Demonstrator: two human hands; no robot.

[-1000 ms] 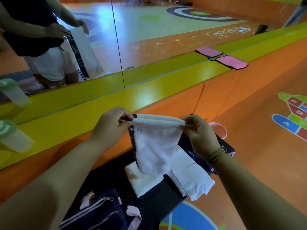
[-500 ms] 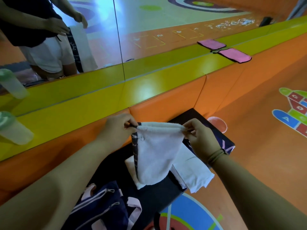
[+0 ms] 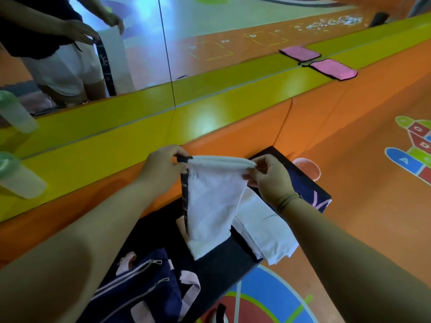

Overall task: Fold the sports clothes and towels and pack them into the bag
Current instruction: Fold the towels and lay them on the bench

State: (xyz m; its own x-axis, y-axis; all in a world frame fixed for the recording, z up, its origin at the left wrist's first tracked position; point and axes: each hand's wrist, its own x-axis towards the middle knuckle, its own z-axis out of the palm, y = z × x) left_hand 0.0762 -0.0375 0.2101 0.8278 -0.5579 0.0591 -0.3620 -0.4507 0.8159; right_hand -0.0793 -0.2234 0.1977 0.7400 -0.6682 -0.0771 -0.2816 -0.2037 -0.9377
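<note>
White towel (image 3: 213, 201) w/ dark edge stripe, hanging folded; left hand (image 3: 163, 170) and right hand (image 3: 268, 178) each pinch a top corner. Navy bag (image 3: 140, 290) lies unzipped below on black mat (image 3: 224, 271), beside folded white clothes (image 3: 265, 231).

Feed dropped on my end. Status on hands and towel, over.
Left hand and right hand pinch top corners of white towel, hanging above black mat. Folded white cloths lie beneath; navy bag by left forearm.
</note>
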